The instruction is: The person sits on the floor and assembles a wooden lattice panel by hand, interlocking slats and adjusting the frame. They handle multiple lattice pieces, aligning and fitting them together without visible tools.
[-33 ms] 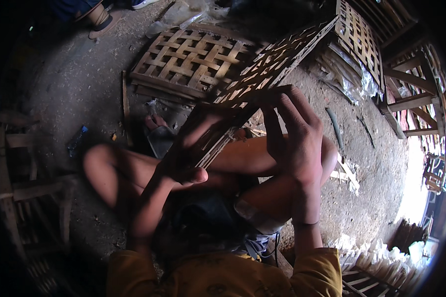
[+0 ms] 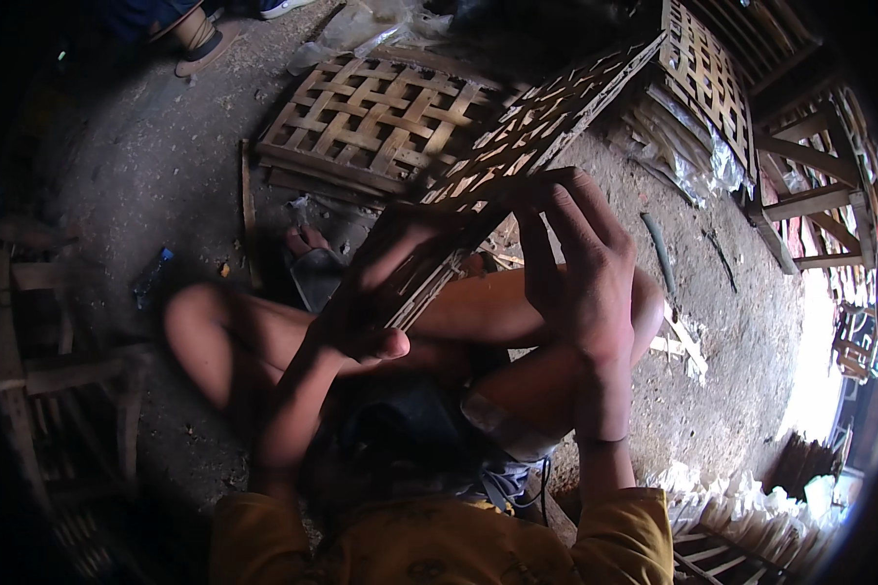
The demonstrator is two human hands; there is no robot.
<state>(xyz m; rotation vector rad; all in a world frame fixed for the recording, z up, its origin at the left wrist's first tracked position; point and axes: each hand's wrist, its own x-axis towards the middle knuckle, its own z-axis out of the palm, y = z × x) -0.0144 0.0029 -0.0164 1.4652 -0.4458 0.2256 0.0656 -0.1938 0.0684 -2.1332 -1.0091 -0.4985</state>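
A woven bamboo-strip panel [image 2: 546, 112] stands tilted on edge in front of me, running from near my lap toward the upper right. My left hand [image 2: 366, 302] grips its near lower end, thumb stretched along the layered edge and the other fingers in shadow behind. With bent fingers, my right hand [image 2: 587, 258] presses on the panel's right side around mid-length; its fingertips are partly hidden. Just beyond the left hand, a stack of similar lattice-woven panels [image 2: 370, 112] lies on the ground.
My crossed legs [image 2: 214, 331] lie beneath the panel. More woven panels [image 2: 707, 78] with plastic sheeting [image 2: 726, 166] stand at upper right, beside a wooden frame [image 2: 814, 205]. Another slatted frame [image 2: 78, 375] is at left. A person's foot [image 2: 205, 54] shows at upper left.
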